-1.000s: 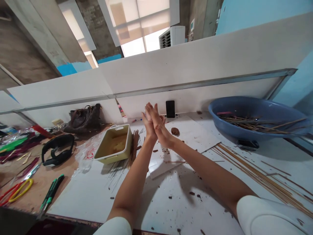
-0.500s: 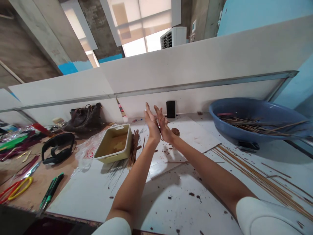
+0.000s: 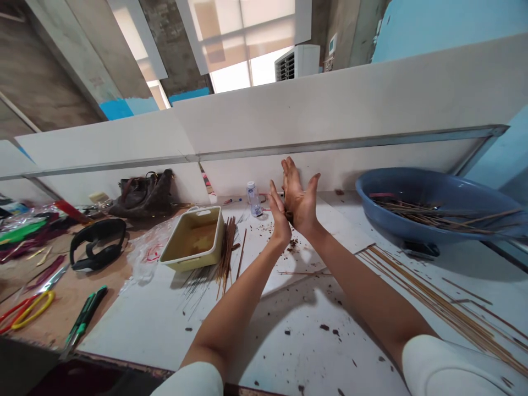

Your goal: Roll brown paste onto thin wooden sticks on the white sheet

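Observation:
Between my two palms is a small dark brown dough-like lump (image 3: 289,216), mostly covered by the hands. My left hand (image 3: 280,220) presses from the left with its fingers straight. On the other side my right hand (image 3: 303,206) has its palm turned toward the left one, fingers stretched up and thumb apart; brown smears mark its skin. Below them, brown crumbs (image 3: 292,245) lie scattered on a white sheet (image 3: 342,228). A small clear bottle (image 3: 253,199) with a white cap stands just left of the hands.
A yellow-green tub (image 3: 192,242) of brownish liquid stands left, beside thin brown sticks (image 3: 226,250). Far left are scissors (image 3: 33,311), a green-black cutter (image 3: 86,313) and a black headset (image 3: 97,245). At right, a blue basin (image 3: 391,220) holds sticks; long sticks (image 3: 437,297) lie below it.
Both hands have shifted right and parted at the fingers. The bottle, hidden before, now shows; the phone is mostly hidden. The brown lump seen on the sheet beside my right hand no longer shows there.

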### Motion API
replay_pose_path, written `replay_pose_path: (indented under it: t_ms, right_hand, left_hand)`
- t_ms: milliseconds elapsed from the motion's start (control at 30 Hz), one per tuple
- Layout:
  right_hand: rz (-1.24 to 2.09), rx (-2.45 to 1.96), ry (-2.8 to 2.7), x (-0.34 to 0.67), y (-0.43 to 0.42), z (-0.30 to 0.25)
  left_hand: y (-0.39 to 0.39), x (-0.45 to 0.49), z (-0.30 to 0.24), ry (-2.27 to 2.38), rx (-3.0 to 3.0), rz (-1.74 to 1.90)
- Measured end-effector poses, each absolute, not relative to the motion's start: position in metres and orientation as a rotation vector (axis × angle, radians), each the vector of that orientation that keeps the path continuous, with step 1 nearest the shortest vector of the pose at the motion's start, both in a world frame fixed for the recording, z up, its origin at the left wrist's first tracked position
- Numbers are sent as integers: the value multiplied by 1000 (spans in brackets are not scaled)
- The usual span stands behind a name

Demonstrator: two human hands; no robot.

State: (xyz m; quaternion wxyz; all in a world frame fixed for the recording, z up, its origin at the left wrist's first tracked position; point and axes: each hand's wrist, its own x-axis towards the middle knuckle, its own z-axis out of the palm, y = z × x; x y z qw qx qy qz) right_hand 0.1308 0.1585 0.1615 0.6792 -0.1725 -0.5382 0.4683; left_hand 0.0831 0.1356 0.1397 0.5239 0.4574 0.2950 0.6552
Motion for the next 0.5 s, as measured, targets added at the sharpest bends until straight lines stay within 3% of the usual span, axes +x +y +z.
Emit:
replay_pose_path:
  t_ms: [233,500]
  right_hand:
    - [1007,-417,-1182,133,167,151]
    - [1234,-327,-1190,123,180,131]
  left_hand:
    - [123,84,150,673,1202,1582]
    - [109,80,166,698,1184,1645]
